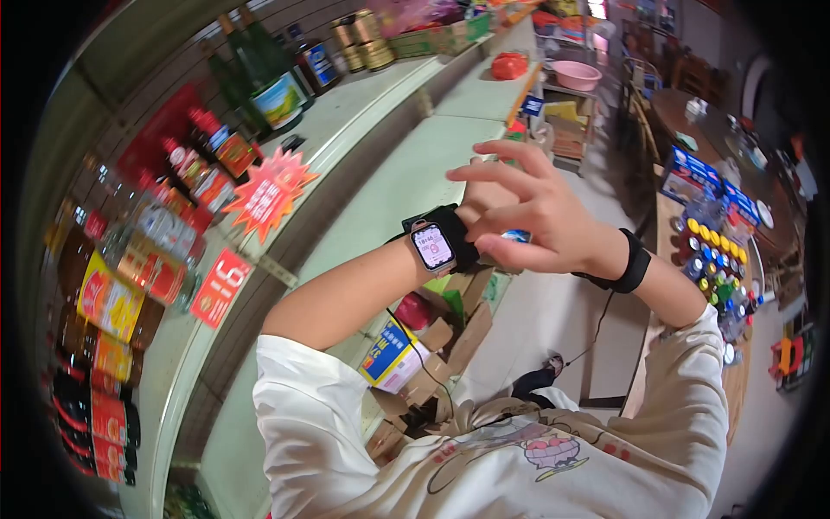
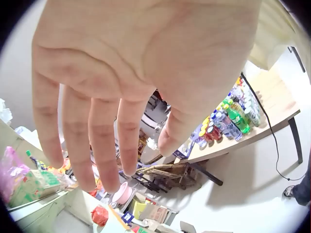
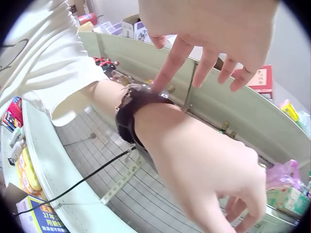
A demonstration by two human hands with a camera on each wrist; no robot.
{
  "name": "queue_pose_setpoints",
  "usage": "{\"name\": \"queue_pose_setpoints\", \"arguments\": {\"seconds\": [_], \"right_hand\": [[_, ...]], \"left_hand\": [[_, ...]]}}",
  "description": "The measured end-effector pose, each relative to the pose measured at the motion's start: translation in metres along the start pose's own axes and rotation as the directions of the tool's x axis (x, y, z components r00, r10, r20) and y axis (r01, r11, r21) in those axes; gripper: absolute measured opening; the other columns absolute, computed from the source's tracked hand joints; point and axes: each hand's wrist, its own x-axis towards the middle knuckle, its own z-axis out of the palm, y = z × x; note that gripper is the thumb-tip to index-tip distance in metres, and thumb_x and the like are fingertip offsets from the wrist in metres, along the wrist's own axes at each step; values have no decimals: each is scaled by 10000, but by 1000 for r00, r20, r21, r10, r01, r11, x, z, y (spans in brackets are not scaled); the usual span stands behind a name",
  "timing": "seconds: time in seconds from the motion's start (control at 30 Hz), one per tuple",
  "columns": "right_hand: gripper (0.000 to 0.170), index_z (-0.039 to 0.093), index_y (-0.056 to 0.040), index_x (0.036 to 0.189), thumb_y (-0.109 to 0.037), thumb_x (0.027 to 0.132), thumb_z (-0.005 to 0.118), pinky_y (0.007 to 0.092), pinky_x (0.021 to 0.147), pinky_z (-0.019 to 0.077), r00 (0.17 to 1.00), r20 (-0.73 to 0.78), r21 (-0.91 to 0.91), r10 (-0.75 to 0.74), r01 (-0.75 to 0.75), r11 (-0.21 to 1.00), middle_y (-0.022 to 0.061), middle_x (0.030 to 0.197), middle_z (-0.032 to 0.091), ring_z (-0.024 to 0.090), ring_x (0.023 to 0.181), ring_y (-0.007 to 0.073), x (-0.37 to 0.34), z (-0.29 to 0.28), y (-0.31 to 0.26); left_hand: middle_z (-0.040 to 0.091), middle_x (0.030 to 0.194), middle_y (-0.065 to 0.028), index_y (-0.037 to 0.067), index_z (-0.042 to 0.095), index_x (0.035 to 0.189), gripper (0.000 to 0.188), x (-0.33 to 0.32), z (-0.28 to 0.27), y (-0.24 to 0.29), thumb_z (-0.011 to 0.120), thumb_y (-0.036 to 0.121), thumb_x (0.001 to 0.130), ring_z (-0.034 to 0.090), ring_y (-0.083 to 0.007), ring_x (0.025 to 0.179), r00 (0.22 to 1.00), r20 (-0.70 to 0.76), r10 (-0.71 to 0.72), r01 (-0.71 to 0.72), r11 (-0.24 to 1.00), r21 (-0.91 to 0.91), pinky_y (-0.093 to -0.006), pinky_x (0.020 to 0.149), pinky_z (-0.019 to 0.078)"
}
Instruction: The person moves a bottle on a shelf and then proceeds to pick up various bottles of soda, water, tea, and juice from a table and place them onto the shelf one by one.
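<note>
Starting at the far left of the head view, see dark red-labelled bottles standing on a pale green shop shelf, then a red price card and an orange-pink starburst sign along its edge. Moving right, note a blue, white and yellow carton below the left forearm. Next, find the smartwatch, strapped to the left wrist with screen lit and facing the head camera, just beside a broad black band. Beyond, partly hidden, see the left hand, palm showing in the left wrist view, fingers extended, slightly parted, gripping nothing. Then meet the right hand, reaching across with fingers spread, pinching nothing, index finger pointed down toward the left wrist. Cannot tell whether touching the watch or merely hovering close. Judge the present step as probably tapping or checking the smartwatch. For the next move, would need a steady left wrist and one fingertip placed squarely on the screen, clear of the band. At far right, end with bottled drinks on a wooden table, well apart from both hands.
</note>
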Motion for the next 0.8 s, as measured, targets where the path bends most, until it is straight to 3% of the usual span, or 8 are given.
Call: {"name": "queue_pose_setpoints", "arguments": {"seconds": [0.23, 0.33, 0.43, 0.5, 0.57, 0.67, 0.7, 0.8], "right_hand": [[193, 685, -93, 925, -254, 876, 590, 430, 932, 411, 949, -170, -13, 264, -270, 963, 100, 1153, 616, 534, 1096, 309, -42, -37, 32], [224, 714, -79, 787, -277, 854, 634, 414, 866, 423, 908, -273, -77, 319, -351, 933, 64, 1036, 662, 553, 1058, 293, -66, -35, 52], [204, 724, -100, 737, -235, 849, 620, 460, 900, 401, 880, -264, -97, 395, -432, 897, 43, 1062, 665, 531, 1115, 318, -111, -40, 72], [224, 729, -125, 700, -290, 828, 649, 465, 908, 380, 838, -288, -95, 463, -506, 857, 4, 1038, 673, 542, 1099, 312, -139, -34, 85], [266, 745, -109, 734, -339, 836, 657, 449, 884, 420, 849, -256, -112, 463, -502, 858, 24, 1041, 670, 558, 1076, 309, -153, -49, 89], [270, 738, -159, 880, -361, 883, 559, 445, 926, 386, 785, -359, -111, 505, -573, 812, 11, 1152, 638, 531, 1119, 289, -186, -70, 107], [303, 718, -150, 995, -342, 919, 496, 442, 976, 363, 751, -396, -37, 528, -588, 808, 59, 1201, 616, 502, 1159, 295, -202, -83, 119], [416, 667, -66, 1120, -360, 945, 430, 437, 1044, 316, 539, -588, 99, 603, -693, 715, 107, 1214, 607, 462, 1215, 329, -234, -127, 132]], "left_hand": [[658, 905, -135, 66, 624, 926, 171, 77, 42, 65, 612, 189, 807, 656, -280, 830, 970, -57, 235, -239, 966, -96, -418, 688, 513], [656, 896, -133, 67, 623, 919, 165, 82, 57, 70, 611, 187, 806, 655, -276, 825, 934, -77, 348, -356, 926, -127, -412, 684, 512], [654, 888, -132, 67, 621, 912, 159, 114, 76, 90, 611, 185, 805, 655, -272, 820, 900, -97, 424, -434, 889, -144, -407, 680, 511], [653, 882, -131, 68, 619, 907, 155, 166, 87, 114, 611, 184, 804, 654, -270, 817, 883, -117, 456, -469, 872, -144, -404, 678, 510], [651, 876, -131, 68, 618, 902, 152, 202, 100, 133, 611, 182, 803, 654, -267, 813, 858, -109, 503, -514, 843, -157, -401, 675, 509], [649, 867, -130, 68, 616, 894, 146, 235, 121, 155, 611, 181, 802, 654, -263, 808, 798, -76, 598, -601, 779, -179, -396, 671, 508], [649, 864, -129, 69, 616, 892, 144, 245, 129, 173, 611, 180, 801, 653, -262, 807, 775, -65, 629, -629, 755, -186, -394, 670, 507], [647, 855, -128, 69, 614, 885, 138, 266, 148, 231, 610, 178, 800, 653, -258, 801, 712, -79, 697, -697, 689, -199, -389, 666, 506]]}}
